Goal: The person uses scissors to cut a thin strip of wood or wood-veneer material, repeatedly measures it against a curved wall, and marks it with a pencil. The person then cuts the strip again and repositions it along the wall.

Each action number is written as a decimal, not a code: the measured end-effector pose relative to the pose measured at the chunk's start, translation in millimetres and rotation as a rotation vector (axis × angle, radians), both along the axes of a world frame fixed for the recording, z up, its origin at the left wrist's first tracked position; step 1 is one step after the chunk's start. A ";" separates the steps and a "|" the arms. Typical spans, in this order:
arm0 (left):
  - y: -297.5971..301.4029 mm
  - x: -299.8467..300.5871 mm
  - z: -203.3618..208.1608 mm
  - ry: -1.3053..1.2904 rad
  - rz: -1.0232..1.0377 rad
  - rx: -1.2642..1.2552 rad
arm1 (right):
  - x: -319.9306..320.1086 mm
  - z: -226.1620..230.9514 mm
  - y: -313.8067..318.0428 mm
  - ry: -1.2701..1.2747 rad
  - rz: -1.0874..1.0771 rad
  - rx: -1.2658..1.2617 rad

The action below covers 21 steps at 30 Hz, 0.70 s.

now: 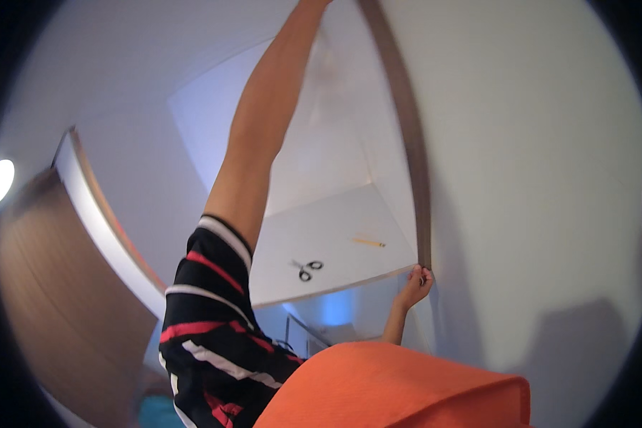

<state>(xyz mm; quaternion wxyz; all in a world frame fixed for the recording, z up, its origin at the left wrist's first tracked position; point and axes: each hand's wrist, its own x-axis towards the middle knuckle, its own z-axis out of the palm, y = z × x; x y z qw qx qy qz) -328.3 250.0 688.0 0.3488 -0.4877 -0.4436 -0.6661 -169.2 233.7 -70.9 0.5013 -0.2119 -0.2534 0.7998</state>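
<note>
at the lower end of the long brown strip (412, 135), in the head view, the right hand (418, 282) bends its fingers against it; whether they pinch it, one cannot tell. the left arm (267, 107) stretches up, its fingers out of sight.

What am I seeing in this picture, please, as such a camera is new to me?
No robot here: a person works bare-handed, filmed by the left of two head-worn fisheye cameras, which bend straight edges. The left arm, in a striped sleeve, stretches up, the left hand past the top edge. The right hand is at the lower end of a brown strip, by the white shelf's corner; its grip is unclear. On the shelf lie black-handled scissors and a slim yellow item.
</note>
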 end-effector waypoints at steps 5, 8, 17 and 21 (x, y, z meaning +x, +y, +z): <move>-8.8 13.4 -3.0 0.050 0.252 -0.104 | -10.2 -8.6 -4.8 0.059 -0.032 -0.052; -12.5 12.7 0.5 0.052 0.172 -0.148 | -13.4 -8.5 -8.1 0.081 -0.022 -0.092; 4.1 13.5 -3.5 0.023 0.412 0.113 | -6.5 1.2 -10.3 0.132 -0.030 -0.116; 4.8 9.4 -2.2 0.081 0.252 0.059 | -4.1 2.5 -8.6 0.122 0.010 -0.135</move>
